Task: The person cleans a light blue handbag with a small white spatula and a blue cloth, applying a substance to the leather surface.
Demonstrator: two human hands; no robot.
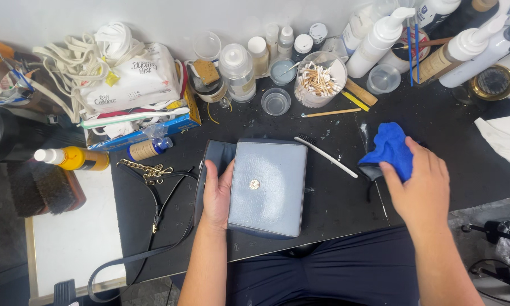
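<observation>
A small grey-blue leather handbag (272, 184) with a round metal clasp lies flat on the black worktable (334, 204). My left hand (216, 192) grips its left edge, thumb on the front face. My right hand (422, 181) rests on a crumpled bright blue cloth (390, 148) to the right of the bag, fingers closed over its near end. A white-handled toothbrush (327, 156) lies between bag and cloth. The bag's dark strap with a gold chain (150, 170) trails off to the left.
Along the back stand pump bottles (379, 39), small jars, a cup of cotton swabs (318, 79), a clear dish (276, 102) and a wooden stick. A pile of white packets and cord (119, 79) sits back left, with a yellow spray bottle (76, 158) and brush at the left.
</observation>
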